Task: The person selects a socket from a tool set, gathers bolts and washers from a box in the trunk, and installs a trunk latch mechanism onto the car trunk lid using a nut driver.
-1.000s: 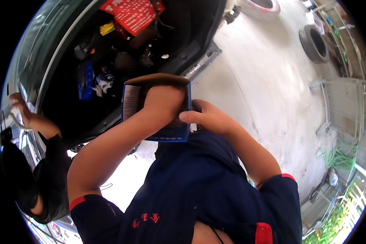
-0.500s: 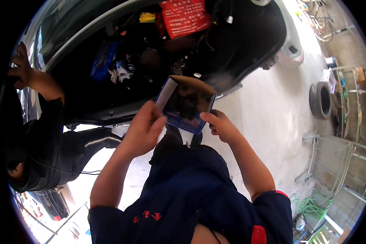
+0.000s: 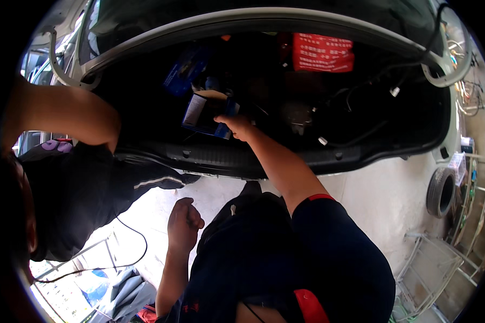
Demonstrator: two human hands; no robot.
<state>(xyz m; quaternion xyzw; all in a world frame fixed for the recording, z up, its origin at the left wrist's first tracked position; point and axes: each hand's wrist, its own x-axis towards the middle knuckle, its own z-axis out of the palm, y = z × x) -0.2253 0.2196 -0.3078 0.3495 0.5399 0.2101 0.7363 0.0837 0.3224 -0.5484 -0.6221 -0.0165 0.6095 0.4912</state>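
In the car trunk [image 3: 221, 159], my right hand [image 3: 238, 128] reaches in and grips the right side of an open-topped blue cardboard box [image 3: 195, 110]. One face of the box is white with fine print, and its inside is too dark to make out. My left hand [image 3: 184, 223] hangs low behind the rear sill, apart from the box, with its fingers curled in. Whatever those fingers may hold is hidden. Beyond the box lies another blue box [image 3: 186, 70] with a dark item on it.
A red printed bag [image 3: 323, 53] lies at the back of the trunk, with loose cables and white connectors [image 3: 394, 92] to the right. Another person's arm [image 3: 70, 116] leans in close at my left. A tyre [image 3: 440, 192] and a metal frame [image 3: 434, 264] stand at right.
The box has moved from in front of my body forward into the trunk with my right hand. My left hand has come away from it, down and back.
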